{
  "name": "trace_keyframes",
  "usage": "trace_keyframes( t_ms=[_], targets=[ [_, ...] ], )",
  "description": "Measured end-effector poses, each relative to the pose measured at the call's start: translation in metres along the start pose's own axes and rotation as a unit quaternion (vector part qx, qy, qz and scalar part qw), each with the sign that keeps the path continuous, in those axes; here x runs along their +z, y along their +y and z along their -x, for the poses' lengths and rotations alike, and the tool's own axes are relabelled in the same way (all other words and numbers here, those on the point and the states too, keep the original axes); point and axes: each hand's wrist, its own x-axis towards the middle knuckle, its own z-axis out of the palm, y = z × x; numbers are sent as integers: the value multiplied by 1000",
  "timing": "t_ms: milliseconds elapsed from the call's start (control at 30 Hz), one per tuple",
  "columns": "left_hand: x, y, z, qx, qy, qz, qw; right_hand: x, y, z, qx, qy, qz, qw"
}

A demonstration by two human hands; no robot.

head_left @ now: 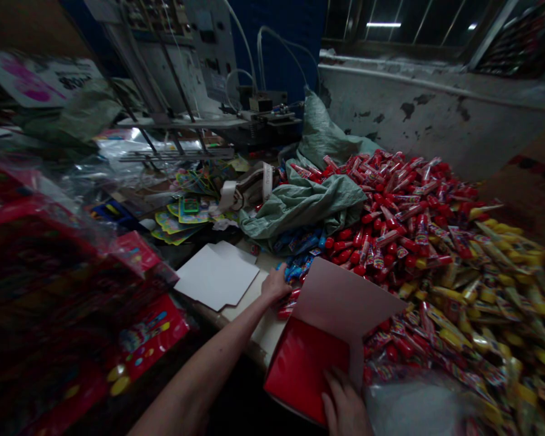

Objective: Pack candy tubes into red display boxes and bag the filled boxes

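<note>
Rn red box (309, 357) under R hand (346, 404), L hand (275, 283) by blue pkts (301, 266), grips unclear.

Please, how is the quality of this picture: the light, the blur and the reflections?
Head view: dim overall, near-black shadow under the pale tabletop; head view: stacked shiny red printed packages at left are smeared, while the open red-and-white cardboard box looks sharper; head view: a bright streak shows in the dark barred window, whether lamp or reflection is unclear.
</note>
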Motion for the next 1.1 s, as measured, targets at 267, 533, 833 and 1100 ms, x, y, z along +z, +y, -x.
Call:
trace_keyframes(
  t_ms=[267,533,833,1100],
  targets=[
    [-7,-32,35,-16,6,191,981,-32,-27,-29,50,-7,-72,996],
    [-32,-58,86,-22,-24,397,917,-37,-94,-142,55,-84,-308,946],
    [-56,-63,135,36,-48,470,881,-26,-128,-207,134,-140,-313,930],
    [-13,-41,151,93,-60,410,906,-64,-53,-132,131,28,-153,979]
  ],
)
